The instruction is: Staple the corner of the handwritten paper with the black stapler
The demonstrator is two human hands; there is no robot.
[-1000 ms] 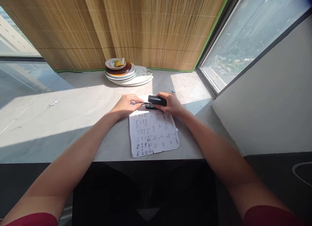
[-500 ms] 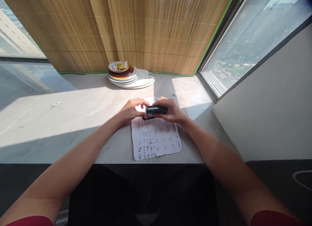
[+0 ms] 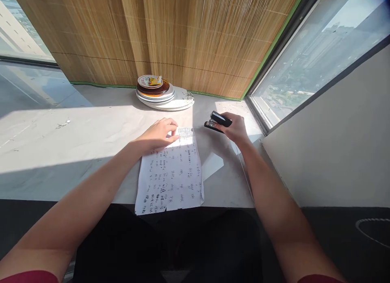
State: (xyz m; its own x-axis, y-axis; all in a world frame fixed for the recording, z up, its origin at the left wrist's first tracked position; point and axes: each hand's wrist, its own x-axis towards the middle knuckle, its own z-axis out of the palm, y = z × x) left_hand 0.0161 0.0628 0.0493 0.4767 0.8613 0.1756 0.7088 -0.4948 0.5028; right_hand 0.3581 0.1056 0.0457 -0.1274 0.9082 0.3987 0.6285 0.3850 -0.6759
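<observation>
Handwritten paper (image 3: 173, 177) lies on the pale stone ledge, its lower edge reaching the ledge's front edge. My left hand (image 3: 158, 134) rests at the paper's upper left, thumb and fingers closed on its edge. To the right of the paper, my right hand (image 3: 234, 126) is wrapped round a black stapler (image 3: 217, 121), held just above the ledge with its jaws apart and pointing left. The stapler is clear of the paper.
Behind the paper stands a stack of plates (image 3: 155, 96) with a small yellow packet (image 3: 155, 81) on top. A bamboo blind (image 3: 170, 35) hangs behind it. Small scraps (image 3: 63, 124) lie at the left. A white wall (image 3: 335, 140) rises at the right.
My right hand has carried the stapler away to the right, off the paper. The paper has shifted left and toward me, with my left hand at its upper left edge.
</observation>
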